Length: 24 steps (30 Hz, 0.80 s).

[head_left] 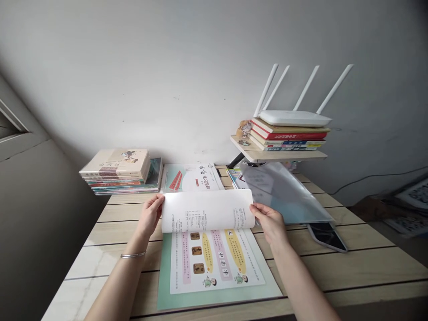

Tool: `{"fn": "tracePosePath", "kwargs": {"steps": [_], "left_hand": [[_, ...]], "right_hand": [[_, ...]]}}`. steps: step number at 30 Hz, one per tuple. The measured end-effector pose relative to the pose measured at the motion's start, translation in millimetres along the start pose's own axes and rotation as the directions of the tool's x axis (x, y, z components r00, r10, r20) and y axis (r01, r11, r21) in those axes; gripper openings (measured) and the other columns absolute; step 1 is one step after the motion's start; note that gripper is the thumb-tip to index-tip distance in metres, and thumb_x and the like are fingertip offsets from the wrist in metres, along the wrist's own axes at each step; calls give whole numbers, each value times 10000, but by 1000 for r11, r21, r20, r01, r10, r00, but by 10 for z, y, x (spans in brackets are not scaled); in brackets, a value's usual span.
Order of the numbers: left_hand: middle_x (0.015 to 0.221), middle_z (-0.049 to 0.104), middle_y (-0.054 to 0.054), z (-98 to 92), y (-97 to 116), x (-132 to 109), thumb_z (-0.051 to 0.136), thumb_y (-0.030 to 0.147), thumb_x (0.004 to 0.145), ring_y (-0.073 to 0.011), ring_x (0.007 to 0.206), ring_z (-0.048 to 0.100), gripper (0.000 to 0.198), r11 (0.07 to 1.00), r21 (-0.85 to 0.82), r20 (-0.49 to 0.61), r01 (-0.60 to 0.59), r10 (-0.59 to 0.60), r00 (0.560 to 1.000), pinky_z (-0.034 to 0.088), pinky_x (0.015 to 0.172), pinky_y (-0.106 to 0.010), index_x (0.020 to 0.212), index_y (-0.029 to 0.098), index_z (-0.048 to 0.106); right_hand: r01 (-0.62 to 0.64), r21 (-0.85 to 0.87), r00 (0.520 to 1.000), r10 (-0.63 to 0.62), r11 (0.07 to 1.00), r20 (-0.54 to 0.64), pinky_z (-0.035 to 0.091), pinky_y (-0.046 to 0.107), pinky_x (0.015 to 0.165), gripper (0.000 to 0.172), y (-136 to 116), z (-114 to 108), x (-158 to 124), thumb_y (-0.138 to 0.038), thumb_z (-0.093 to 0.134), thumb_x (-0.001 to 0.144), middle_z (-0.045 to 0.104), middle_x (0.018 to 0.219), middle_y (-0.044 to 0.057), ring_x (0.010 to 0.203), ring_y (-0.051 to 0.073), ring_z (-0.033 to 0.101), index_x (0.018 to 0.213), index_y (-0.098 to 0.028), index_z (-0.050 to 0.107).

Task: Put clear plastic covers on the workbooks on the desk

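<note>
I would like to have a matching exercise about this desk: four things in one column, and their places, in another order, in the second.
1. router
2. phone
3. bracelet
4. raised page

A. around the left arm
B. between the left hand and the right hand
C. on top of stacked books
D. lying on the desk

Pairs: 1-C, 2-D, 3-A, 4-B

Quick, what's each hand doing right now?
Left hand: closed, pinching the left edge of the raised white printed page.
Right hand: closed, pinching that page's right edge.
</note>
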<state>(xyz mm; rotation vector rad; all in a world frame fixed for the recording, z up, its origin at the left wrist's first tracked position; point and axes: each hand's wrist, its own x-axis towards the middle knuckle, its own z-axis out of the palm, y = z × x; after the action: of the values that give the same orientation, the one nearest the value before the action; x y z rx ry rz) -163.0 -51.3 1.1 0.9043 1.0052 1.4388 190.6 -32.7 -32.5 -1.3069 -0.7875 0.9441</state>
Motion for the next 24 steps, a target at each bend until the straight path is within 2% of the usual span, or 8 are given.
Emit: {"fn": "tracePosePath", "kwargs": {"steps": [5, 15, 17, 20, 21, 22, 24], "left_hand": [[549, 402, 61, -25, -28, 19, 713, 429, 717, -59, 487, 324, 325, 1000, 15, -6, 6, -6, 1000, 247, 459, -175, 663, 158, 542], [530, 367, 73, -6, -28, 26, 715, 409, 682, -60, 470, 307, 327, 1000, -21, -58, 12, -13, 998, 226, 446, -188, 619, 172, 498], [531, 365, 74, -4, -31, 30, 711, 411, 686, -59, 467, 305, 326, 1000, -19, -63, 17, -18, 998, 226, 444, -188, 621, 173, 498], [524, 362, 75, 16, -19, 21, 706, 420, 686, -59, 459, 303, 333, 1000, -6, -62, 21, -21, 998, 225, 436, -192, 612, 175, 494], [521, 360, 76, 27, -11, 14, 705, 423, 683, -59, 455, 300, 336, 1000, -2, -63, 20, -20, 998, 222, 433, -194, 607, 175, 492], [519, 357, 77, 37, -2, 7, 707, 425, 680, -58, 452, 296, 340, 1000, 1, -65, 20, -19, 998, 217, 430, -194, 602, 175, 489], [523, 363, 77, 53, 9, -5, 713, 420, 674, -56, 451, 297, 335, 1000, 0, -70, 22, -22, 997, 211, 428, -193, 611, 174, 494]], "right_hand": [[99, -37, 994, -100, 994, -36, 525, 304, 630, 367, 11, 32, -49, -412, 818, 472, 737, 762, 71, 673, 193, 651, 727, -172, 709], [319, -186, 941, -334, 929, -53, 519, 311, 644, 336, 68, -21, -95, -485, 754, 617, 699, 712, 63, 672, 195, 643, 710, -182, 643], [405, -245, 906, -423, 881, -24, 513, 315, 666, 301, 56, -52, -124, -476, 718, 675, 675, 728, 53, 685, 186, 626, 711, -189, 635], [568, -356, 801, -598, 742, 32, 496, 321, 716, 249, 41, -142, -173, -437, 687, 729, 619, 781, 40, 721, 174, 585, 705, -199, 619], [599, -358, 780, -624, 716, 57, 491, 321, 724, 242, 38, -183, -189, -433, 685, 733, 605, 790, 36, 728, 173, 574, 707, -204, 611], [605, -336, 783, -616, 722, 86, 490, 319, 729, 239, 35, -229, -204, -436, 681, 737, 601, 796, 34, 735, 175, 571, 726, -209, 608], [538, -252, 843, -514, 804, 162, 494, 317, 740, 254, 19, -330, -236, -464, 669, 747, 620, 809, 38, 758, 186, 584, 800, -221, 615]]}}
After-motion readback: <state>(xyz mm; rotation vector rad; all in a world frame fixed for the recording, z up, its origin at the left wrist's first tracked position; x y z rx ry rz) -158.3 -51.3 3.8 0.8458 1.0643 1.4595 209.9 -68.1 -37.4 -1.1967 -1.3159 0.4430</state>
